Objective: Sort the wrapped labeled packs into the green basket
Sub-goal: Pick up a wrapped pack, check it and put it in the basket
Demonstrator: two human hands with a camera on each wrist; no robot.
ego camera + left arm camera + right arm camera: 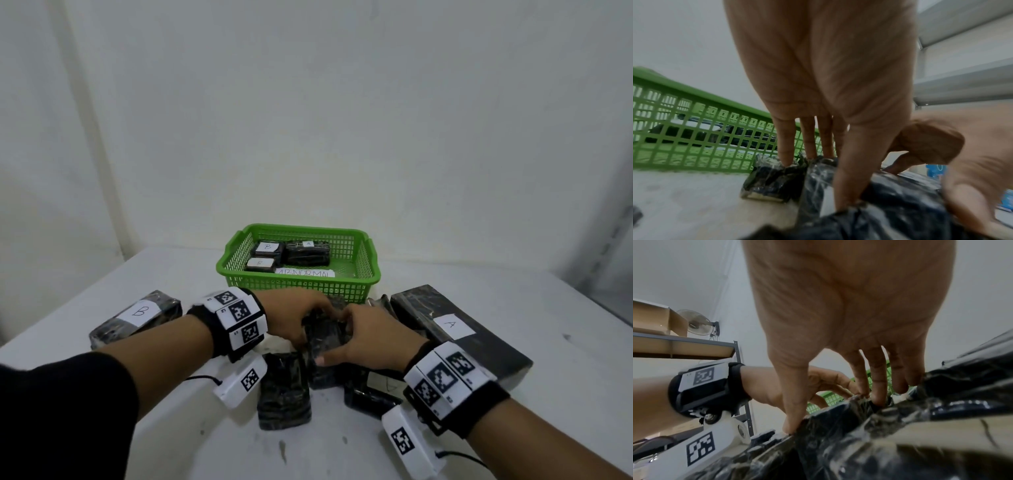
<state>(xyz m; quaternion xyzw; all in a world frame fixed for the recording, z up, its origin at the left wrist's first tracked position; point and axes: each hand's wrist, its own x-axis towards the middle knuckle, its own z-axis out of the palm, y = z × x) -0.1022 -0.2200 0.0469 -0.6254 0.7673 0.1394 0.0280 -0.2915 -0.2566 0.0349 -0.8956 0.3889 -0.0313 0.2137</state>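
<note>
A black plastic-wrapped pack (323,346) sits in the middle of a loose pile on the white table, just in front of the green basket (298,229). My left hand (308,327) grips its left side and my right hand (340,342) grips its right side. In the left wrist view the thumb and fingers (786,155) pinch the wrap of the pack (890,204). The right wrist view shows the thumb on the near edge and the fingers (879,395) over the far end of the pack (849,444). No label shows on this pack. The basket holds two packs marked B, one marked A and a paper strip reading ABNORMAL.
A pack labelled B (137,317) lies at the left. A long pack labelled A (455,337) lies at the right. One unlabelled pack (284,394) lies near me, another (371,392) under my right wrist. A small pack (772,181) sits against the basket wall (694,113).
</note>
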